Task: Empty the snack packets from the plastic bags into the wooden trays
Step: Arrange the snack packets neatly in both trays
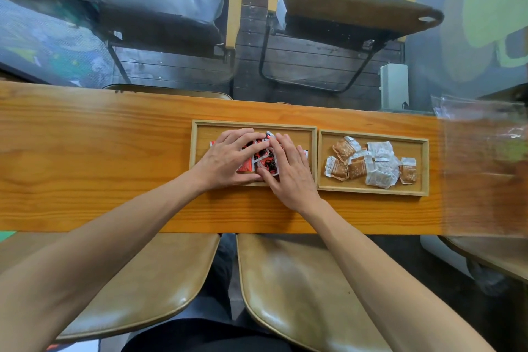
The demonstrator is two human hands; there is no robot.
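Wooden table (114, 151) running left to right across the head view, two tan seats below it, two folding chairs beyond it on a dark slatted floor.

Two wooden trays side by side on the table, long axes along the table's length. Left tray (200, 134) holding red-and-white snack packets (263, 161), mostly hidden under the hands, so impossible to count; at least four showing. Right tray (371, 191), just beside the left tray on its right, holding brown-and-white snack packets (371, 164), about seven or eight in a loose overlapping heap.

Left hand (228, 160) lying flat over the left half of the red pile, fingers straight and spread, pressing down, gripping nothing. Right hand (291, 174) the same over the right half, fingers extended toward the far rim, nothing pinched. Thumbs meeting near the tray's near rim.

Clear plastic bags (480, 134) at the table's right end, well right of the right tray, blurred; number hard to tell, perhaps two, seemingly emptied.

Judging from this: both kinds of packet already in the trays, present step a flattening or spreading of the red pile. Pile directly beneath both palms, equally near each; any further spreading best along the tray's long axis, leftward for the left hand, rightward for the right.
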